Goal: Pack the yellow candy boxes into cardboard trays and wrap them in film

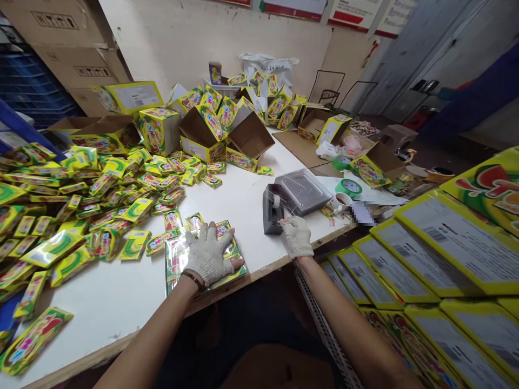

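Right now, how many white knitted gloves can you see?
2: a white knitted glove on the left hand, and another on the right hand. Others could be hidden from view.

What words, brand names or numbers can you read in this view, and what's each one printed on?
Nothing is clear enough to quote.
White labels on the yellow boxes: barcodes show, print too small.
Packets: print too blurred.
Wall signs: too blurred and cut off.

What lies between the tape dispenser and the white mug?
A flat grey box under clear plastic lies between the tape dispenser and white mug, in the head view.
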The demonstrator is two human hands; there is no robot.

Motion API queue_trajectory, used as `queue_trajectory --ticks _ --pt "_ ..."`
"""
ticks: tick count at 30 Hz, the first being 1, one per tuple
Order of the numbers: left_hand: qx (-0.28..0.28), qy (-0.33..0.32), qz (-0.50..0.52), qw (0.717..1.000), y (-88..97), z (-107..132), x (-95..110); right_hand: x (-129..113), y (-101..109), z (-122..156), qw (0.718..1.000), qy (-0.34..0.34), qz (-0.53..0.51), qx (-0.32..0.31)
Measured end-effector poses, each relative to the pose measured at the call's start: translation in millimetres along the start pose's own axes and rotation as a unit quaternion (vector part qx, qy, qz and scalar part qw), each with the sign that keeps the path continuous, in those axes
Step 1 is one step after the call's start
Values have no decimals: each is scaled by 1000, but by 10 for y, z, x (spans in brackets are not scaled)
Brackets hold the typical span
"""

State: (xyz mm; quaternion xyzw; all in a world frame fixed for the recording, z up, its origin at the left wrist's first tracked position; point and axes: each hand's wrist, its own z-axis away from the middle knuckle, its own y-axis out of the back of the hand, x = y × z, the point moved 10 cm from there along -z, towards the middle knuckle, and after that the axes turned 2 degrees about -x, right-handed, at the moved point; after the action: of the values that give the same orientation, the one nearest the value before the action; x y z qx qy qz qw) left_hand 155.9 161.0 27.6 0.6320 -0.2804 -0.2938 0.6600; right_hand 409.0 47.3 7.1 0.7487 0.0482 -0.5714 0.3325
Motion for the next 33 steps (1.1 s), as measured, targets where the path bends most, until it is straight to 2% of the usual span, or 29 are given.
queue_trajectory --ticks 2,5,10,12,15,17,20,22,24,27,30,33 --pt "-2 0 -4 1000 4 -2 0 85 36 160 1000 -24 -7 -8" --pt "2 -4 -7 1000 18 -1 7 277 -22 353 997 -68 -15 -35" --pt "20 -12 -5 1000 54 9 22 517 -228 418 986 -115 -27 -117" --pt "19 -9 1 1000 51 13 18 496 -281 417 977 -119 -32 -173" --pt "15 -8 13 1000 34 19 18 257 -413 462 948 -98 -47 -298" --pt "14 -9 21 1000 23 22 16 -35 -620 554 904 -63 -58 -419" --pt "10 -7 31 999 2 26 3 -516 -1042 784 789 18 -65 -611" --pt "7 -9 36 999 -6 27 -2 -676 -1296 869 723 48 -45 -687" --pt "7 -14 39 999 -4 28 -2 -687 -1510 842 698 48 -21 -714" --pt "13 -3 40 999 1 28 -28 -591 -1701 789 686 39 -8 -726" --pt "25 13 37 999 -3 22 -56 -439 -1750 769 698 21 -3 -716" --pt "27 13 38 999 -25 1 -46 -289 -1740 815 725 -9 5 -689"
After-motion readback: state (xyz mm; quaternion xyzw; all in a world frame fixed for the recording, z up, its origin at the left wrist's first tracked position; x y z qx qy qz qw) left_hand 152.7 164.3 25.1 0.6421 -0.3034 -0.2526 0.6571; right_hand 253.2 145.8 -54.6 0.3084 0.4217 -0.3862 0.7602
